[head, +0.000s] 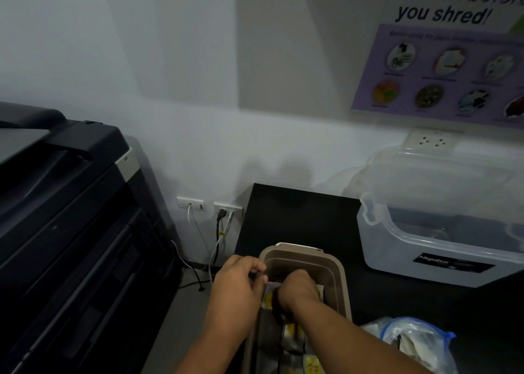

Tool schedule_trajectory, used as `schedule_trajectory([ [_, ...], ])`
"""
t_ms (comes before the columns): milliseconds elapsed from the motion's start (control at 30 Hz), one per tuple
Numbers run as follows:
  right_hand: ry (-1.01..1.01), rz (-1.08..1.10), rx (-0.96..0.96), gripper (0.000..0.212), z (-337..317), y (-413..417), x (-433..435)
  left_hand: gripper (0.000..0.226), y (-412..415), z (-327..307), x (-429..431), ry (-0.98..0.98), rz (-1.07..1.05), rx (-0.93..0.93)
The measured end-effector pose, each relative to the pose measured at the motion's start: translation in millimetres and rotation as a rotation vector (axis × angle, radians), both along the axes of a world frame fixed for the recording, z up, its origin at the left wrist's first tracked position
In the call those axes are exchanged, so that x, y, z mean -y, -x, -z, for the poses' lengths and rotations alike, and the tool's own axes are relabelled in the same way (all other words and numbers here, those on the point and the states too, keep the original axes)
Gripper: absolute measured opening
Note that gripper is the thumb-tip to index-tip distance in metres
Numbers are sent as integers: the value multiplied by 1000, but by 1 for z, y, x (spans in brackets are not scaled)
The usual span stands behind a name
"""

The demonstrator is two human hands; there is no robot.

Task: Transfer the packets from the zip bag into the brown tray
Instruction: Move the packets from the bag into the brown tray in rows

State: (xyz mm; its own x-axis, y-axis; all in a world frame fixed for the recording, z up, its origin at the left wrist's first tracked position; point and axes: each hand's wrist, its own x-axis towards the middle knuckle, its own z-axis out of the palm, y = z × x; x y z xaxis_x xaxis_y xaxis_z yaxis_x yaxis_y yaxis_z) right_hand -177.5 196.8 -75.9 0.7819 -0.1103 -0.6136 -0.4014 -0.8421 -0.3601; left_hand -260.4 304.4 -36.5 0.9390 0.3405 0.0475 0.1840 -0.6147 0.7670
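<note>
Upper right of the frame, the wall poster (442, 62) reads "Check before you shred!" in black. Its purple panel carries seven round pictures, the last cut by the frame edge, and the small captions are too blurred to read. Below it, at right, one clear plastic storage box (397, 246) stands open on the black table (297, 217). Its dark label (453, 263) says "Megabox", and the finer lines beside that word are illegible. The box's clear lid (439, 169) leans on the wall behind it.

Low in the centre is the brown tray (337, 274), one only, lying lengthwise away from me. Silvery packets (292, 337) lie in it — I can count three yellow labels, though their writing is too small to make out.

My left hand (238, 288) is at the tray's left rim, thumb and fingers closed in a pinch on the edge of an upright packet (268, 297). My right hand (297, 291) is inside the tray, knuckles up, with its fingers curled down over that same packet. Its fingertips are hidden.

The zip bag (419, 342) — clear, with a blue seal — lies crumpled at lower right, just beside the tray.

At left stands one dark copier (71, 203). I count three wall sockets: two low between the copier and the table (190, 202), with cables plugged in, and one under the poster (431, 141).
</note>
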Motion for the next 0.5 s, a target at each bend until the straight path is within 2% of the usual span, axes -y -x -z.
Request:
schedule_trajectory([
  [167,-113,5,-73,5,-10,1,8,23,1,-3,0,-31,-5,8],
  [267,-221,-78,-69,10,-35,3,18,17,1,-10,0,-55,-10,46],
  [333,-321,-113,-21,14,-59,8,30,15,-3,-17,4,-95,7,100],
  [433,-491,-51,108,15,-89,15,59,13,-12,-30,22,-143,32,172],
  [500,-540,-40,219,17,-101,18,84,12,-17,-38,41,-153,62,197],
])
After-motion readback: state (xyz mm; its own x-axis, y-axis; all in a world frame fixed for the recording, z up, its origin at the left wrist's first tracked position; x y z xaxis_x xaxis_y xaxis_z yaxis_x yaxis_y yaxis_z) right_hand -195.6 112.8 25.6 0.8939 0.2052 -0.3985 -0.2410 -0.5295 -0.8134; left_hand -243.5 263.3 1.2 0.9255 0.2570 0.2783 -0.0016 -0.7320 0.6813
